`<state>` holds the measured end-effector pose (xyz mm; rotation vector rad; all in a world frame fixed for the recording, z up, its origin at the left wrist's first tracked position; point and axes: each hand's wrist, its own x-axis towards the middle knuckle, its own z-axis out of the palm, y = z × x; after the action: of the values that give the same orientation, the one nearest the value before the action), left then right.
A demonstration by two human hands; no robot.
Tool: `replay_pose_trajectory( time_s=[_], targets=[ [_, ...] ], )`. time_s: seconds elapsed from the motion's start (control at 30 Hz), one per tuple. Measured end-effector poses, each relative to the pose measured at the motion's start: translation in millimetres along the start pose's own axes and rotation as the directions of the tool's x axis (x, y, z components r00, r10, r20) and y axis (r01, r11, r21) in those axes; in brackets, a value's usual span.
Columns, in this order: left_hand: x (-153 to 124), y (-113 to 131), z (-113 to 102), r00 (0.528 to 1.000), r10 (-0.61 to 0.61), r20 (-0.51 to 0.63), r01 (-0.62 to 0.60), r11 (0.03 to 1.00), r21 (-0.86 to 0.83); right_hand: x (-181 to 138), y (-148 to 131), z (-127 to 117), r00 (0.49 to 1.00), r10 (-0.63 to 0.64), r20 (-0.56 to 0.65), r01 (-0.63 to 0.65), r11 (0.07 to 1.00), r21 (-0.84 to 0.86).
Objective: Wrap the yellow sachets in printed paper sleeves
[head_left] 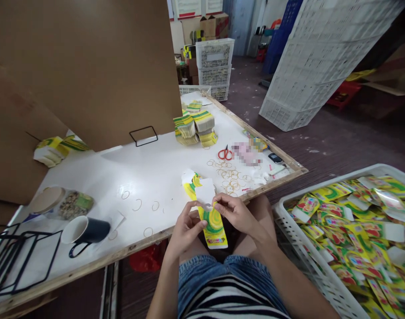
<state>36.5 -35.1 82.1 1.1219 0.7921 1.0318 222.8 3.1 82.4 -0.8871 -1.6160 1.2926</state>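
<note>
Over my lap, at the table's front edge, is a flat yellow and green cardboard box (214, 228) with white flaps at its upper end. My left hand (188, 227) grips its left side, thumb on the printed face. The fingers of my right hand (236, 215) are closed in a pinch at the box's upper right, by the white flap. Just behind it on the table lies another yellow and green piece of packaging (190, 180), partly hidden. Loose rubber bands (231, 179) are scattered to the right, near red-handled scissors (225, 153).
A white crate (280, 210) full of similar boxes stands at my right. Bundled cartons (202, 122) sit at the back of the table (103, 186). On the left are a dark mug (98, 229), a black wire rack (39, 257) and a big cardboard panel (106, 66). Stacked white crates (309, 75) stand beyond.
</note>
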Motion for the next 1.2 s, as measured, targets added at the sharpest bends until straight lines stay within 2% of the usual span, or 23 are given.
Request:
replay_pose_trajectory(
  time_s=[0.1,0.23,0.4,0.5,0.6,0.73,0.83,0.93,1.07,1.13,1.2],
  targets=[
    [0.1,-1.9,3.8,0.999,0.005,-0.041,-0.005,1.000,-0.011,1.7,0.3,3.1,0.994,-0.048,-0.096,0.048,0.999,-0.008],
    [1.6,-3.8,4.4,0.995,0.005,-0.096,-0.005,1.000,0.004,3.5,5.0,5.9,0.979,-0.029,-0.201,0.039,0.998,0.045],
    [3.3,-11.6,2.8,0.984,0.035,-0.175,-0.014,0.993,0.118,0.7,2.9,-2.9,0.975,-0.141,-0.171,0.123,0.986,-0.109],
    [4.1,-17.1,4.7,0.967,0.052,-0.251,0.004,0.976,0.218,-2.2,-0.3,-5.0,0.996,0.017,-0.092,-0.025,0.996,-0.083],
    [4.3,-19.1,7.7,0.972,0.029,-0.232,0.026,0.973,0.231,-2.2,-0.2,-1.6,0.986,0.160,-0.043,-0.165,0.975,-0.151],
    [3.7,-17.6,9.3,0.984,0.005,-0.176,0.032,0.978,0.206,1.2,0.8,2.2,0.985,0.126,-0.115,-0.163,0.891,-0.423],
    [3.6,-17.0,9.4,0.982,0.005,-0.190,0.028,0.985,0.170,2.3,-2.9,2.7,0.989,0.116,-0.088,-0.145,0.835,-0.531],
    [4.3,-18.0,10.8,0.982,-0.003,-0.188,0.030,0.990,0.137,1.7,-8.1,4.6,0.987,0.156,-0.045,-0.155,0.821,-0.549],
    [5.8,-18.5,12.6,0.980,0.005,-0.201,0.027,0.988,0.155,0.8,-8.7,6.1,0.974,0.179,-0.141,-0.227,0.795,-0.563],
    [6.3,-16.8,11.6,0.973,0.007,-0.230,0.028,0.989,0.148,0.2,-5.0,3.6,0.978,0.165,-0.127,-0.207,0.834,-0.512],
    [6.4,-14.7,10.3,0.971,0.003,-0.240,0.026,0.993,0.116,-0.4,0.9,0.1,0.991,0.105,-0.084,-0.131,0.896,-0.424]
  ],
)
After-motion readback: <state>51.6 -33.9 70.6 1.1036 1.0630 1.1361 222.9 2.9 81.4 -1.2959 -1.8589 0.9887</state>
